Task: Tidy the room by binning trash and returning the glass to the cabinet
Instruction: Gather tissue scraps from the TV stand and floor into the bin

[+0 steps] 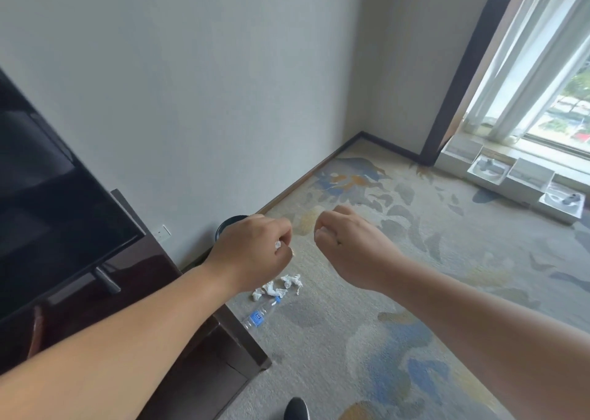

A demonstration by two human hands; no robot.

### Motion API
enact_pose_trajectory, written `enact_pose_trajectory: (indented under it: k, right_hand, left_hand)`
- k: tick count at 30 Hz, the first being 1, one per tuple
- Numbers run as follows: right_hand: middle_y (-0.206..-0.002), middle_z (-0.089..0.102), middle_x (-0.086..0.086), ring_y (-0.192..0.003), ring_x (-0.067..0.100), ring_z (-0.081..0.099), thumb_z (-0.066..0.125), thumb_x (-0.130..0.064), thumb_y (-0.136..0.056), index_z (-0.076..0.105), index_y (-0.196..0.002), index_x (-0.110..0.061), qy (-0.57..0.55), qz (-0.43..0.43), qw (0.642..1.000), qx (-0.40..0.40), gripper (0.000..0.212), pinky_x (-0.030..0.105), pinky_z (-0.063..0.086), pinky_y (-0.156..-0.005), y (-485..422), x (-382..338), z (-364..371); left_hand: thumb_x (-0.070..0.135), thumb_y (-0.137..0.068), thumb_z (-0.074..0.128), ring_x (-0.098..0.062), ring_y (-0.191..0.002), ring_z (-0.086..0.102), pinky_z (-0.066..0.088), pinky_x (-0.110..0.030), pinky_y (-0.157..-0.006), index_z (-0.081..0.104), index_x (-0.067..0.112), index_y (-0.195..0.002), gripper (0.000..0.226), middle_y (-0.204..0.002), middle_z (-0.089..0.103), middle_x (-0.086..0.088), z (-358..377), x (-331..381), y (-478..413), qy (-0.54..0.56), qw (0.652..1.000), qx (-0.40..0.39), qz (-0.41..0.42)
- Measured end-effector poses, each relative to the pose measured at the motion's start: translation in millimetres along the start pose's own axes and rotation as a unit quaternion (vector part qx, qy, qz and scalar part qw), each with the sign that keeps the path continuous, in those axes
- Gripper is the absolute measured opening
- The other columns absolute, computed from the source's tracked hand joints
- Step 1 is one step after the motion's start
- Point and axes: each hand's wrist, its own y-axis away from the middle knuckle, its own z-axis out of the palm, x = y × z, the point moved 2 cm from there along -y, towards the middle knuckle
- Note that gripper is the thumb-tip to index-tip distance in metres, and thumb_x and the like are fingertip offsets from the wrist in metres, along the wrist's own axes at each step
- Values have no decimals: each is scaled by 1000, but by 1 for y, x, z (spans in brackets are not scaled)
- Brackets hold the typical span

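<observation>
Plainly the binning was the step in hand, not the glass. From the head view, both arms were held out over the carpet [415, 292]. The left hand [255, 250] was curled tight, pinching a tissue scrap [277, 244] that peeped white between its fingers. The right hand [348, 244] was balled into a fist near it, the two apart; whether anything sat inside it I could not tell. The bin [226, 226], dark and round, stood by the far wall, half hidden behind the left hand. Nearer, on the carpet, lay a cluster of crumpled tissues [277, 287] and, just beside them, a water bottle [260, 314] on its side, close to the corner of the dark cabinet [230, 355] under the television [48, 212]. No glass showed anywhere. To my eye the next move called for bringing the left hand over the bin's mouth and loosening the fingers, then stooping for the litter on the floor.
</observation>
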Motion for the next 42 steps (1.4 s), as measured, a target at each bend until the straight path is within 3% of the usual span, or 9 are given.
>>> enact_pose_trajectory:
  k: [12, 19, 23, 31, 34, 37, 39, 42]
  right_hand:
    - [-92, 47, -8, -76, 6, 49, 37, -22, -91, 57, -85, -21, 43, -7, 999, 2, 21, 25, 39, -62, -117, 11, -34]
    - [-88, 45, -13, -75, 2, 46, 37, -20, -90, 58, -87, -20, 45, -39, 998, -23, 22, 22, 35, -60, -187, 28, -42]
    - [-94, 49, -6, -81, 11, 50, 35, -20, -90, 56, -85, -21, 43, -79, 995, -50, 22, 27, 40, -66, -237, 44, -51]
    - [-95, 48, -8, -74, 5, 49, 34, -22, -92, 57, -89, -22, 64, -156, 978, -126, 23, 20, 32, -56, -340, 94, -87]
    - [-96, 46, -8, -79, 11, 52, 33, -23, -92, 57, -92, -22, 45, -179, 970, -157, 24, 21, 35, -60, -372, 104, -90]
    - [-107, 44, -4, -92, 14, 48, 33, -23, -93, 54, -108, -22, 31, -207, 959, -193, 27, 25, 37, -70, -396, 108, -78]
    - [-112, 39, -2, -103, 17, 41, 35, -14, -89, 49, -116, -22, 48, -222, 950, -216, 31, 28, 35, -79, -410, 106, -65]
    - [-112, 36, -2, -106, 18, 36, 33, 0, -83, 44, -115, -24, 73, -231, 943, -230, 42, 28, 37, -79, -434, 96, -45]
  left_hand:
    - [24, -80, 43, -10, -67, 47, 30, -24, -53, 51, 26, -74, 10, -65, 53, 9, -10, -56, -109, 24, 999, 10, -18]
    - [34, -75, 35, -10, -61, 47, 29, -25, -52, 48, 29, -74, 14, -64, 52, 8, -9, -87, -158, 29, 996, 9, -79]
    - [25, -83, 45, -12, -59, 47, 29, -25, -51, 51, 25, -75, 10, -60, 52, 7, -5, -100, -192, 7, 991, 9, -133]
    - [24, -87, 47, -17, -62, 52, 33, -26, -53, 52, 24, -77, 11, -59, 55, 5, 18, -108, -266, -7, 965, 41, -260]
    - [26, -87, 47, -18, -65, 53, 33, -27, -55, 53, 22, -78, 12, -64, 57, 4, 26, -108, -283, -5, 957, 55, -285]
    - [32, -88, 47, -19, -72, 53, 37, -29, -61, 52, 22, -83, 13, -73, 56, 5, 28, -114, -292, -3, 947, 53, -316]
    - [34, -87, 48, -20, -75, 53, 37, -30, -62, 50, 22, -86, 12, -79, 56, 5, 25, -123, -295, 1, 939, 59, -338]
    - [29, -85, 48, -20, -79, 51, 34, -30, -63, 43, 23, -89, 9, -85, 54, 5, 22, -140, -295, 15, 931, 65, -359]
